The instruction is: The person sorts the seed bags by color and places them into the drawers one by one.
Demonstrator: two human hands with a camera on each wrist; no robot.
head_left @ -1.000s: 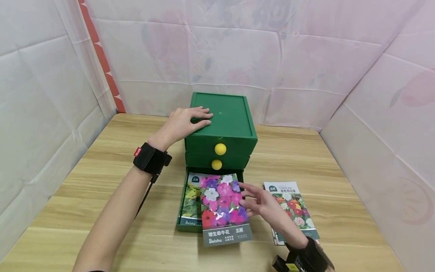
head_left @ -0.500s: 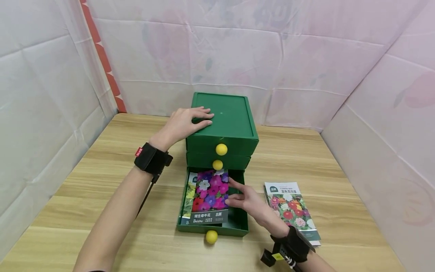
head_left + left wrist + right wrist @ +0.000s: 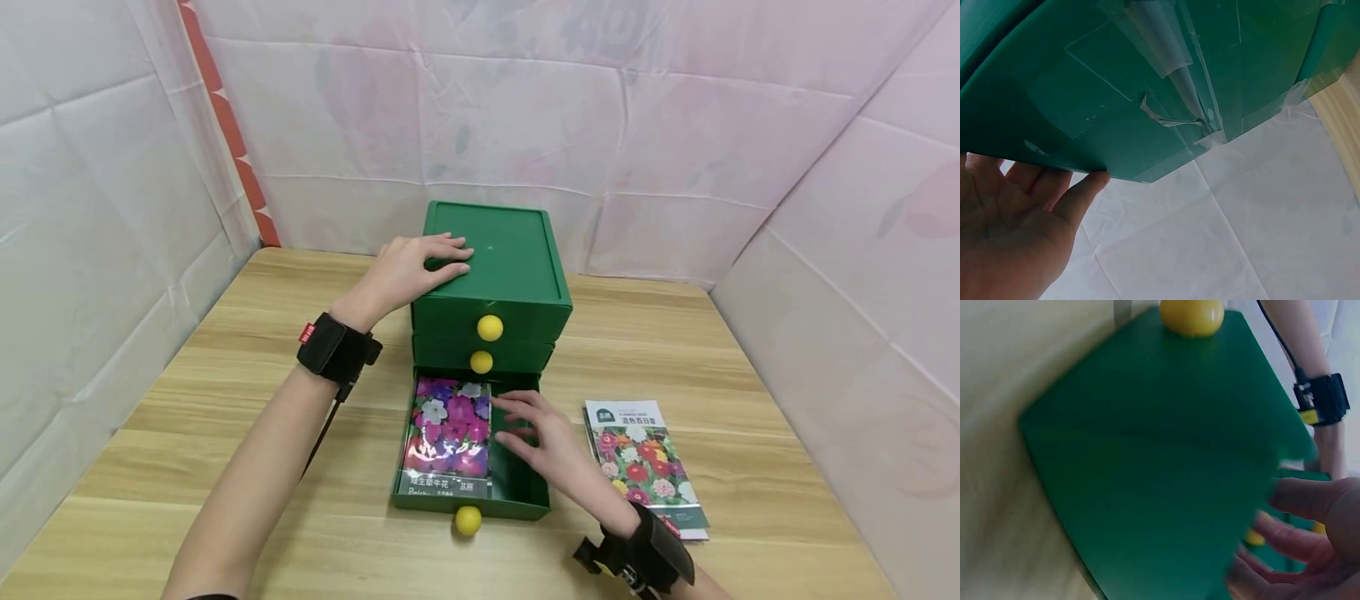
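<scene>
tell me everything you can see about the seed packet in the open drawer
The seed packet is a flat, glossy rectangle printed with pink, purple and white flowers, with a dark band of white lettering at its near end. It lies flat along the left side of the open bottom drawer of the green drawer box. The right hand has its fingertips at the packet's right edge; the fingers are loosely spread.

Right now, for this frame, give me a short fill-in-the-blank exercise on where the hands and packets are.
1. The left hand rests flat on top of the green ____.
2. The purple flower seed packet lies inside the open ____ drawer.
3. The right hand hovers over that drawer, fingers ____.
4. Another seed packet lies on the table, to the drawer's ____.

Missing words: drawer cabinet; bottom; open; right
</scene>
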